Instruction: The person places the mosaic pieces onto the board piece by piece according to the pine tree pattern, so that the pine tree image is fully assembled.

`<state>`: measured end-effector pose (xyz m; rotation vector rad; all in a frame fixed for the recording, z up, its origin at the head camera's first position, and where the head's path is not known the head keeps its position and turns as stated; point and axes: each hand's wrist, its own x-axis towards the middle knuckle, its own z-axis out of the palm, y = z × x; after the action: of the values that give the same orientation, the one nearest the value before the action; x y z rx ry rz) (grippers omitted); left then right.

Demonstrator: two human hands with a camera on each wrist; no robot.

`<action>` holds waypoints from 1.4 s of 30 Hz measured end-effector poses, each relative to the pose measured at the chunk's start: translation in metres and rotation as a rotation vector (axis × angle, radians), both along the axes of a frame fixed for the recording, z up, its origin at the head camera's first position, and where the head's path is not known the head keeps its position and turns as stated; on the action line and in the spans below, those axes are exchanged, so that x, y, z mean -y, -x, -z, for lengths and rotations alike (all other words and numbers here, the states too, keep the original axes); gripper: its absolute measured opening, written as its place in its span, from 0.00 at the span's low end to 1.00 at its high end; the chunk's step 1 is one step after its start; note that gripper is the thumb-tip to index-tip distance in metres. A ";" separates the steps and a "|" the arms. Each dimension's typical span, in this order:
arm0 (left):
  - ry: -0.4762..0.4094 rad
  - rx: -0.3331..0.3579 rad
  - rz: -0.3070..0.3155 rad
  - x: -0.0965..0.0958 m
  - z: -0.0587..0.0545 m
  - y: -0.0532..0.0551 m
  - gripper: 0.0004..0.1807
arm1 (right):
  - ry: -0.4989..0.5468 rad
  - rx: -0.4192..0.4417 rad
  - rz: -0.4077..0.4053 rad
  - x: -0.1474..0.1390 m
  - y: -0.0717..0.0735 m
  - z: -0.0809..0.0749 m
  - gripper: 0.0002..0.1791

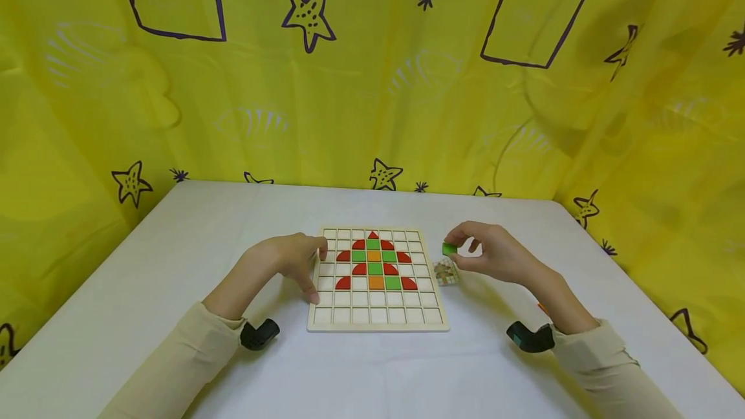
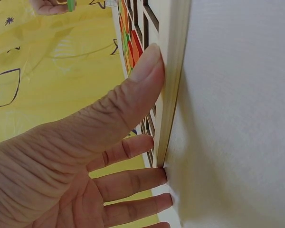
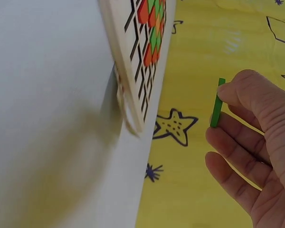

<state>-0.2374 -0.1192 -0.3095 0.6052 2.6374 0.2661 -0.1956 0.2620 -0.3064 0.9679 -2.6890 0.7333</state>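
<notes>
A square pale wooden grid board point(image 1: 378, 327) lies on the table, partly filled with red, green and orange tiles in a tree-like pattern topped by a red triangle point(image 1: 373, 235). My left hand point(image 1: 289, 260) rests at the board's left side, thumb point(image 2: 149, 64) on its frame and fingers spread fairly straight along the edge. To the right of the board, my right hand point(image 1: 495, 254) is raised and pinches a thin green square tile point(image 3: 217, 104) between thumb and fingertips. Just below that hand, a small patterned card point(image 1: 446, 272) sits beside the board's right edge.
The white table point(image 1: 372, 374) ends at a yellow curtain point(image 1: 349, 115) printed with stars. A bit of orange point(image 1: 542, 308) shows next to the right forearm, mostly hidden by it. Dark wrist devices are at the left cuff point(image 1: 260, 335) and right cuff point(image 1: 531, 337).
</notes>
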 end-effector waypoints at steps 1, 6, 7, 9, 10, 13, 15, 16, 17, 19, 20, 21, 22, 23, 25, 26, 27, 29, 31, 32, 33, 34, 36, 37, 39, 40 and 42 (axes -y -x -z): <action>0.001 -0.001 -0.001 0.000 0.000 0.000 0.40 | -0.001 0.000 -0.005 0.003 0.001 -0.001 0.14; 0.006 0.004 -0.011 -0.001 0.000 0.000 0.41 | 0.011 0.011 -0.037 0.021 0.005 -0.002 0.14; 0.006 0.006 -0.013 -0.001 0.000 0.000 0.41 | 0.015 0.015 -0.044 0.024 0.005 -0.002 0.14; 0.006 0.011 -0.015 -0.002 0.000 0.000 0.41 | 0.019 0.025 -0.056 0.030 0.006 -0.001 0.14; 0.006 0.011 -0.015 -0.002 0.000 0.000 0.41 | 0.018 0.032 -0.061 0.033 0.007 0.000 0.14; 0.003 0.010 -0.009 -0.002 0.000 0.000 0.40 | 0.022 0.049 -0.077 0.041 0.008 0.002 0.13; 0.002 0.008 -0.004 -0.002 -0.001 0.000 0.40 | 0.021 0.058 -0.087 0.047 0.008 0.003 0.13; 0.001 0.007 -0.003 -0.002 -0.001 0.000 0.40 | 0.020 0.063 -0.093 0.050 0.008 0.004 0.13; 0.000 0.007 -0.001 -0.002 -0.001 -0.001 0.40 | 0.023 0.065 -0.101 0.053 0.008 0.005 0.13; -0.002 0.008 0.001 -0.002 -0.001 -0.001 0.40 | 0.017 0.071 -0.117 0.059 0.008 0.006 0.12; -0.002 0.009 0.002 -0.002 -0.001 -0.001 0.40 | 0.012 0.077 -0.124 0.062 0.008 0.007 0.12; -0.003 0.011 0.002 -0.002 -0.001 -0.001 0.40 | 0.004 0.077 -0.133 0.065 0.008 0.008 0.11; -0.001 0.012 0.001 -0.002 -0.001 -0.001 0.40 | -0.004 0.078 -0.143 0.068 0.008 0.009 0.11; 0.000 0.014 -0.001 -0.002 -0.001 -0.001 0.40 | -0.014 0.075 -0.153 0.072 0.008 0.010 0.10; 0.001 0.011 0.000 -0.002 -0.001 -0.001 0.40 | -0.035 0.067 -0.174 0.079 0.008 0.012 0.09; 0.002 0.009 0.001 -0.002 -0.001 -0.001 0.40 | -0.043 0.065 -0.183 0.082 0.008 0.013 0.09; 0.001 0.007 0.003 -0.001 -0.001 -0.001 0.40 | -0.051 0.059 -0.194 0.085 0.008 0.014 0.08; -0.002 -0.002 0.016 0.000 -0.001 -0.001 0.40 | -0.062 0.062 -0.209 0.091 0.009 0.016 0.09; -0.007 -0.007 0.026 0.000 -0.001 -0.001 0.40 | -0.069 0.077 -0.216 0.097 0.010 0.018 0.10; -0.009 -0.005 0.028 0.001 -0.001 -0.001 0.40 | -0.076 0.089 -0.212 0.100 0.010 0.019 0.11; -0.010 -0.006 0.034 0.001 -0.001 -0.001 0.40 | -0.085 0.096 -0.208 0.103 0.010 0.019 0.12; -0.010 -0.006 0.037 0.001 -0.001 -0.001 0.40 | -0.094 0.106 -0.201 0.106 0.010 0.019 0.14; -0.010 -0.004 0.034 0.000 -0.001 -0.001 0.40 | -0.112 0.120 -0.198 0.112 0.010 0.020 0.15; -0.009 -0.004 0.034 0.000 -0.001 -0.001 0.40 | -0.119 0.130 -0.197 0.114 0.010 0.020 0.15; -0.005 -0.006 0.039 0.000 -0.001 -0.001 0.40 | -0.139 0.142 -0.204 0.119 0.010 0.021 0.14; -0.004 -0.006 0.038 0.000 -0.001 -0.001 0.40 | -0.149 0.148 -0.208 0.121 0.011 0.022 0.13; -0.002 -0.008 0.040 0.000 -0.002 -0.001 0.40 | -0.169 0.162 -0.211 0.125 0.011 0.022 0.12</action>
<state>-0.2360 -0.1194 -0.3076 0.6602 2.6299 0.2551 -0.2066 0.1365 -0.3288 1.3028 -2.8562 0.6558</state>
